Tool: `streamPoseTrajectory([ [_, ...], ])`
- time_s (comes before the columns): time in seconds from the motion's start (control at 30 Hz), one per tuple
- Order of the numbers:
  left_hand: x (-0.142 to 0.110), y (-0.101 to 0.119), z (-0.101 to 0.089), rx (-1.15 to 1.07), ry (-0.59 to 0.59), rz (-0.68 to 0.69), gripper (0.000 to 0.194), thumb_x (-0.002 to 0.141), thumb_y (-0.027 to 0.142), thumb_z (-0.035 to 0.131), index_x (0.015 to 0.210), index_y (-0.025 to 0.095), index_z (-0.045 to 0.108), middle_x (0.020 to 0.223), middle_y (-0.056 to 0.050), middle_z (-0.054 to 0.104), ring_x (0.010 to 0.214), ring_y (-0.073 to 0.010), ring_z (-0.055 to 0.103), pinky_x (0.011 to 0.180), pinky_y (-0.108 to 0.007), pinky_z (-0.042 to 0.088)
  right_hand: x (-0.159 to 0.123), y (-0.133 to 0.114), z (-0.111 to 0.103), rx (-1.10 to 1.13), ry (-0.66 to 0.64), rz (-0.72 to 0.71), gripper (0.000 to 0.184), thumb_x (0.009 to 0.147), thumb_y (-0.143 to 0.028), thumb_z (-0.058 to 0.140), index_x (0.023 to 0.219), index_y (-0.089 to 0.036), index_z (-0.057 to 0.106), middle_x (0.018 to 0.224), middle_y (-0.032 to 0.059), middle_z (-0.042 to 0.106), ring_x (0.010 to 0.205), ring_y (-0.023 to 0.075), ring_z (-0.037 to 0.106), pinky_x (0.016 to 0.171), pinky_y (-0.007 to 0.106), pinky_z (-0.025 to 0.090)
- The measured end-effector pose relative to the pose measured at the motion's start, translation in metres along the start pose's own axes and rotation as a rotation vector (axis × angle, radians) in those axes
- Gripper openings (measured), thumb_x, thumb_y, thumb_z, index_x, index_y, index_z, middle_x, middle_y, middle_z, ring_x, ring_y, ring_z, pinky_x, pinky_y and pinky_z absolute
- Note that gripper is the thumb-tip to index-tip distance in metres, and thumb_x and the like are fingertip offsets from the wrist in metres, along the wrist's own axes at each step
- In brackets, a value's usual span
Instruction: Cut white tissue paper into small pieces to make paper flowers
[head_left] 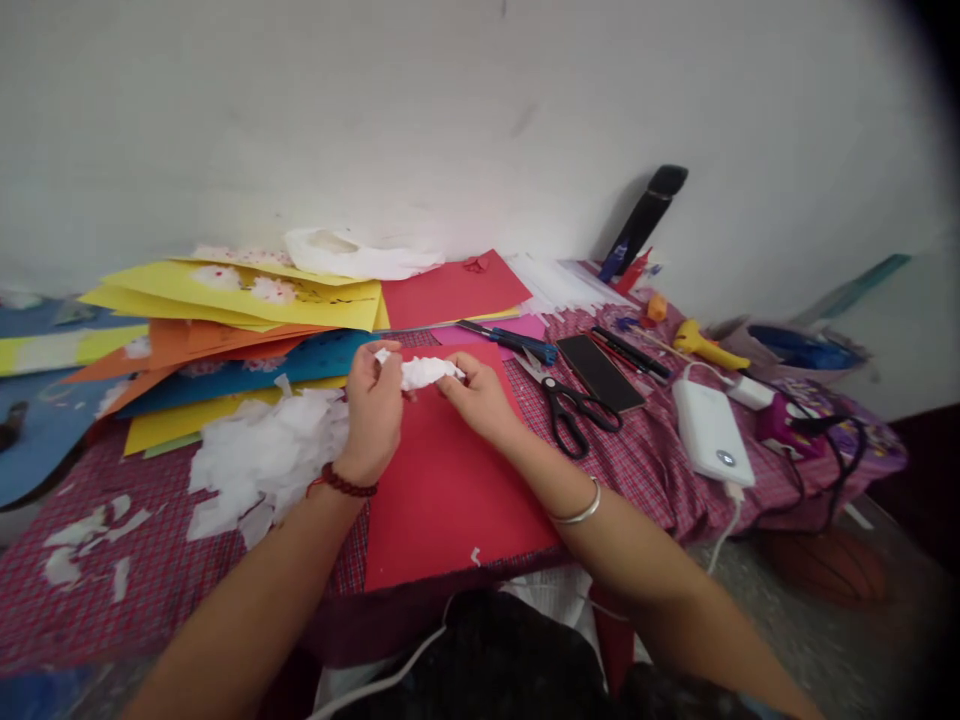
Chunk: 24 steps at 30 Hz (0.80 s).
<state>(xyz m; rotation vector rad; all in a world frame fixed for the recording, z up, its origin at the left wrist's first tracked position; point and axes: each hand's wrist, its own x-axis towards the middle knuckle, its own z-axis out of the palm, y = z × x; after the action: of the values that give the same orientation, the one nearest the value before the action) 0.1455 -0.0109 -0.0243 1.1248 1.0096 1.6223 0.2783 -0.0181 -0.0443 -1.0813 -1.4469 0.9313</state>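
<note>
A crumpled strip of white tissue paper point(424, 373) stretches between my two hands, above a red sheet of paper point(450, 490). My left hand point(373, 410) has its fingers closed round the strip's left end. At the other end, my right hand point(480, 395) pinches it between thumb and fingers. To the left of my left hand lies a loose heap of torn white tissue pieces point(262, 450). One small white scrap point(475, 556) rests near the red sheet's front edge. Black-handled scissors point(574, 410) lie just right of the red sheet.
Stacked coloured sheets point(300, 300) stand at the back left. On the right are a dark phone point(600, 372), pens point(630, 352), a blue cutter point(517, 340), a yellow glue gun point(709, 345) and a white power bank point(712, 430) with cables. A wall point(450, 120) rises behind the table.
</note>
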Motion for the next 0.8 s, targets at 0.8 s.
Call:
streamPoseTrajectory([
  [0.8,0.002,-0.005,-0.001,0.015,-0.288,-0.224,0.023,0.069,0.031,0.082,0.081,0.016,0.070,0.079,-0.003,0.071,0.070,-0.0161,0.065,0.064,-0.028,0.054,0.003,0.000,-0.004,0.409,0.023,0.148,0.033,0.067,-0.037,0.080,0.072,-0.023,0.051,0.064,-0.0066,0.052,0.057,0.0101,0.045,0.055,0.024,0.037],
])
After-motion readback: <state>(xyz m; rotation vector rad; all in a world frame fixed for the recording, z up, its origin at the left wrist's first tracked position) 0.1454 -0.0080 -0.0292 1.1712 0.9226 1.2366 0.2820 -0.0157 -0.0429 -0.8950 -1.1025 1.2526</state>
